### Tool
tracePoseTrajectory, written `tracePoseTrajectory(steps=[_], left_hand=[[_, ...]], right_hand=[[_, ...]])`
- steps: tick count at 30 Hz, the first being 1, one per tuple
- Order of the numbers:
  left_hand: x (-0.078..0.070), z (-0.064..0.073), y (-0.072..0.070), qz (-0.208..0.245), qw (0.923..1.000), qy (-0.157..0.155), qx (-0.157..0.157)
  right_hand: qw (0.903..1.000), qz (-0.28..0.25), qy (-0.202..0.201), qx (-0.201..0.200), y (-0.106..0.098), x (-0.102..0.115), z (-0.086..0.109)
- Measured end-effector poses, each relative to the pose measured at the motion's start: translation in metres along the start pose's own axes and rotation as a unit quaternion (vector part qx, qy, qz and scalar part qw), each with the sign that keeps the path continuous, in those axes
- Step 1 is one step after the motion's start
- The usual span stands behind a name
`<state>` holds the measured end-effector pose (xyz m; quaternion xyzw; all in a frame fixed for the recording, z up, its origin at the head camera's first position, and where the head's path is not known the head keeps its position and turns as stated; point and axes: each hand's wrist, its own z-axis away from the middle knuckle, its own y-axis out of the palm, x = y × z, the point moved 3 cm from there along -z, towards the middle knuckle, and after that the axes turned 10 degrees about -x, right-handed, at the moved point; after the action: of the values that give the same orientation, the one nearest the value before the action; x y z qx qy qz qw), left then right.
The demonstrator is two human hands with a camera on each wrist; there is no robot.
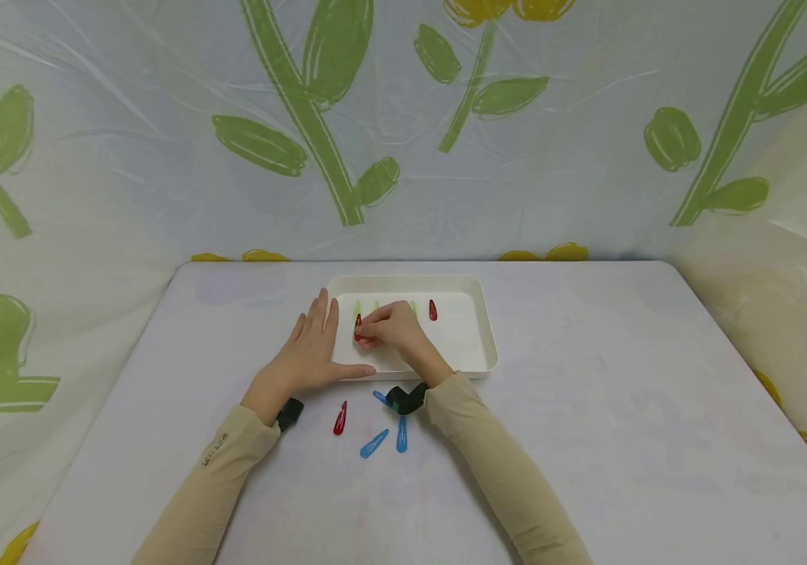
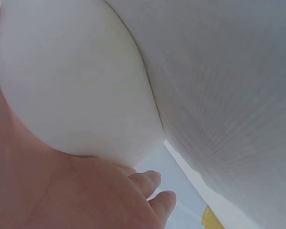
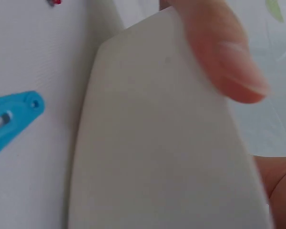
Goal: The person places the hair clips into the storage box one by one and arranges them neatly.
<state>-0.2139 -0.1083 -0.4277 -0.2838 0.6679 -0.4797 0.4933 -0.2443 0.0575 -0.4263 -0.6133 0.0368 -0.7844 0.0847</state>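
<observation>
A white tray (image 1: 456,345) sits at the back of the table. My left hand (image 1: 307,349) lies over its front left corner, fingers straight and thumb stretched along the front rim. In the left wrist view that palm is against the tray's outer wall (image 2: 81,86). Over the tray's left half, my right hand (image 1: 398,331) pinches a red snap hair clip (image 1: 358,327) between thumb and fingers. Pale green hair clips (image 1: 413,308) stand in a row along the back, partly hidden by the right hand. Another red clip (image 1: 433,310) lies at the row's right.
In front of the tray lie a red hair clip (image 1: 340,418) and blue hair clips (image 1: 375,443), one partly behind the black right wrist strap (image 1: 406,399). The right wrist view shows a blue clip (image 3: 14,109) beside the tray wall. A leaf-patterned curtain (image 1: 403,212) hangs behind the table.
</observation>
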Motion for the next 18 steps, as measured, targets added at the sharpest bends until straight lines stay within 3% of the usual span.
tracePoseTrajectory(steps=[6,18], left_hand=[[-0.0002,0.0008,-0.0006,0.003,1.0000,0.001,-0.001],[0.0016,0.0004,0.0014,0.001,1.0000,0.000,-0.002]], right_hand=[[0.9989,0.043,0.002,-0.016,0.0031,-0.0070,-0.0023],[0.9931,0.107,-0.046,-0.018,0.0089,-0.0093,-0.0020]])
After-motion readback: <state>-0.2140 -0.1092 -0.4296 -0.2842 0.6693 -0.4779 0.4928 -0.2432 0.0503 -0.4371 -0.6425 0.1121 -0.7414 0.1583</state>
